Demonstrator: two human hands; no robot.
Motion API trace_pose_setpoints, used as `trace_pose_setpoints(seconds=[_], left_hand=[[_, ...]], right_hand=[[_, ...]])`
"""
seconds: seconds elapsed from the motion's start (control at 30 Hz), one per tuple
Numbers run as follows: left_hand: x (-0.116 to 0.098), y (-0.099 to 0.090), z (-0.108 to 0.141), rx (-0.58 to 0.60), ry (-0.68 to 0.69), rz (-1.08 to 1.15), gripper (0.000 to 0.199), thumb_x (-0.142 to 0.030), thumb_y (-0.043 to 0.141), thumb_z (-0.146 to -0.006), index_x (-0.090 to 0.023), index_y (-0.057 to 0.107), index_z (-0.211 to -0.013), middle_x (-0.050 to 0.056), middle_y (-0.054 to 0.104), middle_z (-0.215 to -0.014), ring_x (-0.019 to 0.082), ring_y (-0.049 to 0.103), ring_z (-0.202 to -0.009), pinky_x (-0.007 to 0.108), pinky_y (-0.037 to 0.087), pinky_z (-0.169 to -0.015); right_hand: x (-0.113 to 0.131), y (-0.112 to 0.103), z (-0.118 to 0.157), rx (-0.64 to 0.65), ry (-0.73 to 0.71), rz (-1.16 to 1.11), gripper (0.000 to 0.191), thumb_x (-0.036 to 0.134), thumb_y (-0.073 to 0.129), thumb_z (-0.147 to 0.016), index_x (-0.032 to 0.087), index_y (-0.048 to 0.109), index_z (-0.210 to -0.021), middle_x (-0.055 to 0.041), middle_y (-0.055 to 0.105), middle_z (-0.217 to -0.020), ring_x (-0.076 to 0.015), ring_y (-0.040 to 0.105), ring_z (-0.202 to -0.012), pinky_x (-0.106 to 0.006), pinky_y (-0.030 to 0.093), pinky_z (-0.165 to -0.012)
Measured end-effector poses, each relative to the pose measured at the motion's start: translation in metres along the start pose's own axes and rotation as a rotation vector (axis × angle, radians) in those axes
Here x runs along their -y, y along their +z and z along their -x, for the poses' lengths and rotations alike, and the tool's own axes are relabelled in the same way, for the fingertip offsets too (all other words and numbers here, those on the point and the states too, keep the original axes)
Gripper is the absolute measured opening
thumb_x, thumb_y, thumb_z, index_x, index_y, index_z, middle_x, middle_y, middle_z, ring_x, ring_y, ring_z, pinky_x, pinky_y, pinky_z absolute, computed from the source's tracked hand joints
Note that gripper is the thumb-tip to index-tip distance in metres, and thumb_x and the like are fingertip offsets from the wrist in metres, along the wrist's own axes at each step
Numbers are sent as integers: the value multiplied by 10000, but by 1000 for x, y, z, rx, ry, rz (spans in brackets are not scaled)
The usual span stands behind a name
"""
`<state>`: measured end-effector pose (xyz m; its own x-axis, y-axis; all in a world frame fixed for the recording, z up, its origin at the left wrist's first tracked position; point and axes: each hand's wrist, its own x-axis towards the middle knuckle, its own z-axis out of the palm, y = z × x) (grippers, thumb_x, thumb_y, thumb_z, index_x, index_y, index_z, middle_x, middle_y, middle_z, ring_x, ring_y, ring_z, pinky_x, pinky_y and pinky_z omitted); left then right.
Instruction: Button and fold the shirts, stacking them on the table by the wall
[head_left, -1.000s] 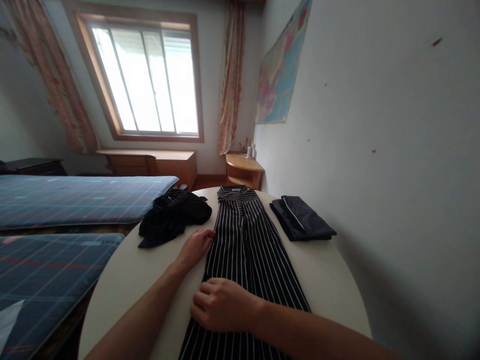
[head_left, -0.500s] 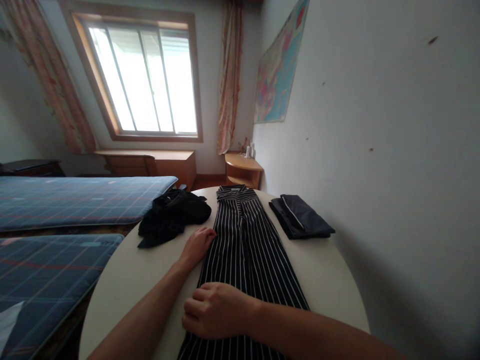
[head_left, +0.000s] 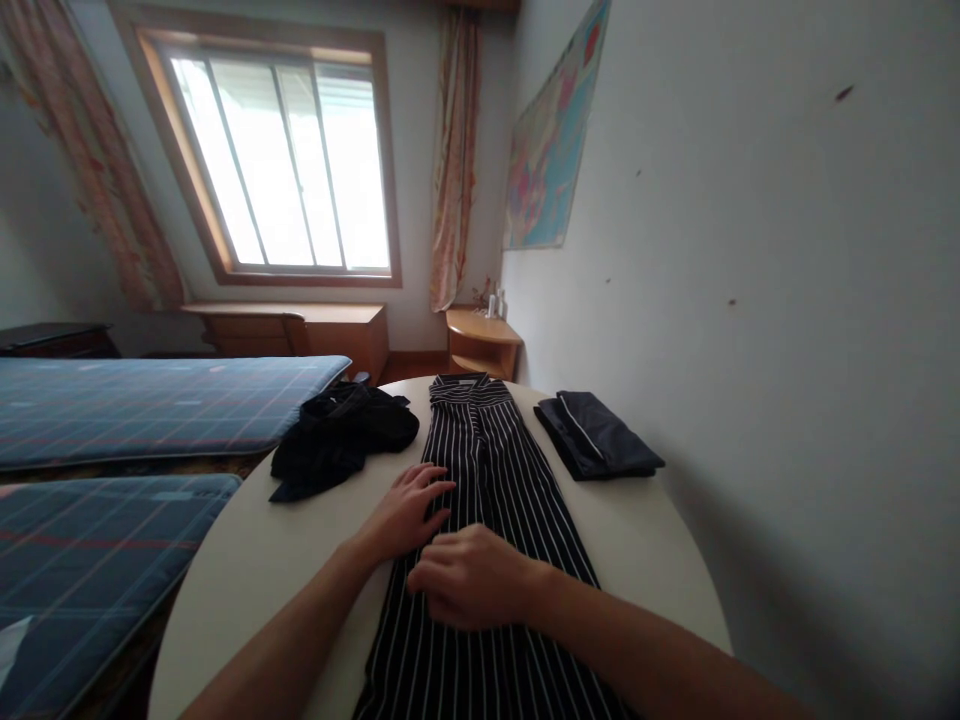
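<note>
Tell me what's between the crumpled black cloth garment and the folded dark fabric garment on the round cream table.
Head view: black-and-white striped fabric trousers lie between them, with narrow strips of table showing either side.

A round, pale table stands near the wall. Down its middle lie black trousers with white stripes, stretched lengthwise, the waistband at the far edge. Left of them sits a crumpled black garment; right, a folded dark garment with 1 pale line. All 3 lie apart.
</note>
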<state>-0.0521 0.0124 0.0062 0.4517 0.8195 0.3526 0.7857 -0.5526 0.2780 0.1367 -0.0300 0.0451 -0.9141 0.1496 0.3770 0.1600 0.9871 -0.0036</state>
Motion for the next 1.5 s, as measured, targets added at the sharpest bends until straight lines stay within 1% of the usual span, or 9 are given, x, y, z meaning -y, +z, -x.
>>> trace_pose_setpoints(seconds=[0.1, 0.23, 0.3, 0.43, 0.57, 0.7, 0.9, 1.23, 1.5], left_hand=[[-22, 1, 7, 164, 115, -13, 569, -372, 613, -888, -325, 477, -1438, 41, 359, -1575, 314, 250, -1475, 533, 243, -1193], [-55, 2, 14, 326, 150, -15, 708, -525, 560, -907, -358, 283, -1537, 72, 184, -1641, 395, 132, -1492, 670, 188, -1152], [-68, -1, 16, 391, 149, -28, 735, -573, 528, -909, -363, 238, -1550, 99, 164, -1640, 436, 121, -1481, 733, 176, -1111], [-83, -12, 13, 406, 151, -48, 755, -642, 553, -865, -349, 325, -1522, 124, 299, -1595, 474, 262, -1431, 734, 293, -1056], [-66, -13, -13, 233, 142, -68, 488, -526, 490, -948, -284, 536, -1368, 91, 565, -1389, 336, 515, -1276, 552, 426, -1049], [-25, 2, -42, 55, 3, -163, 531, -412, 535, -934, -218, 484, -1426, 117, 365, -1562, 337, 306, -1442, 523, 298, -1161], [10, 23, -44, 149, -110, -76, 621, -526, 458, -958, -307, 336, -1526, 76, 220, -1633, 345, 149, -1500, 555, 213, -1186], [5, 19, -43, 197, -132, 0, 671, -509, 497, -935, -317, 293, -1545, 55, 170, -1645, 354, 103, -1505, 574, 164, -1201], [8, 21, -43, 209, -129, 25, 683, -517, 498, -932, -338, 268, -1550, 40, 141, -1651, 350, 87, -1508, 593, 143, -1206]], right_hand=[[-40, -9, 15, -146, 335, -60, 175, 158, 478, -919, 178, 620, -1019, -47, 707, -991, -159, 645, -931, -301, 500, -855], [-88, -6, 36, -168, 607, 6, 407, 255, 471, -967, 172, 507, -1365, -121, 550, -1400, -221, 473, -1312, -404, 368, -1099], [-103, -3, 44, -70, 688, 22, 442, 356, 441, -997, 190, 491, -1404, -114, 531, -1431, -231, 462, -1328, -408, 351, -1107], [-120, -2, 46, 67, 820, 75, 431, 452, 324, -1032, 226, 626, -1242, -84, 681, -1205, -229, 610, -1124, -362, 430, -962], [-138, -7, 26, 101, 916, 143, 441, 470, 302, -1031, 215, 660, -1068, -86, 721, -1061, -223, 665, -974, -325, 436, -846], [-169, -5, -1, 83, 961, 186, 423, 448, 317, -1027, 189, 651, -1025, -106, 705, -1080, -224, 654, -981, -319, 423, -845], [-220, 11, -41, 36, 937, 199, 359, 410, 420, -1001, 178, 593, -1214, -126, 640, -1232, -242, 573, -1131, -350, 392, -952], [-274, 43, -113, 93, 869, 134, 391, 367, 417, -1003, 168, 536, -1317, -138, 602, -1330, -256, 512, -1229, -375, 374, -1016], [-308, 63, -135, 175, 960, 88, 401, 383, 469, -972, 153, 569, -1285, -154, 614, -1320, -284, 509, -1234, -394, 406, -989]])
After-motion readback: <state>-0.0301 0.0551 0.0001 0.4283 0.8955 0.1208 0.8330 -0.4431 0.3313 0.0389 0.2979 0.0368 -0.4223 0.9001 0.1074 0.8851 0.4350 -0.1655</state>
